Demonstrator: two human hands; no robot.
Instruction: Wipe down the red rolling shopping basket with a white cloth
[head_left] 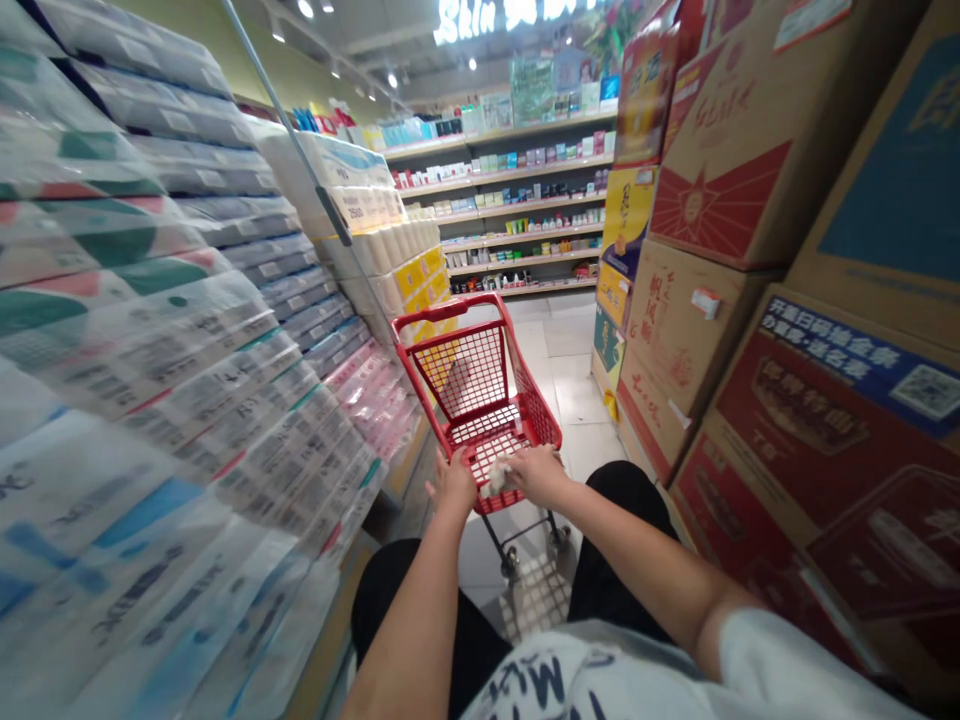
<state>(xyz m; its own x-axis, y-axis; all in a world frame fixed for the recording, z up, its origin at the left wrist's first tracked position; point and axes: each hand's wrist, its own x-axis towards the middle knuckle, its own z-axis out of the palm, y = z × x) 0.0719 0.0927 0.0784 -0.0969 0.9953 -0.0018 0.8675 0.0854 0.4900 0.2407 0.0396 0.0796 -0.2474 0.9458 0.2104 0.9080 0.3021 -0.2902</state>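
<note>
A red plastic shopping cart with a grid basket stands in front of me, its basket holding nothing that I can see. My left hand is closed on the near left corner of its rim, fingers curling over the outer side. At the near right corner, my right hand is closed, with a crumpled whitish piece, like a tissue or cloth, at its fingers. The fingertips of the right hand are partly hidden, so its contact with the rim is unclear.
Wrapped paper packs are stacked high on my left, with a grey pole slanting before them. Stacked cartons line the right. Between them a tiled aisle leads to shelves of small boxes and bottles.
</note>
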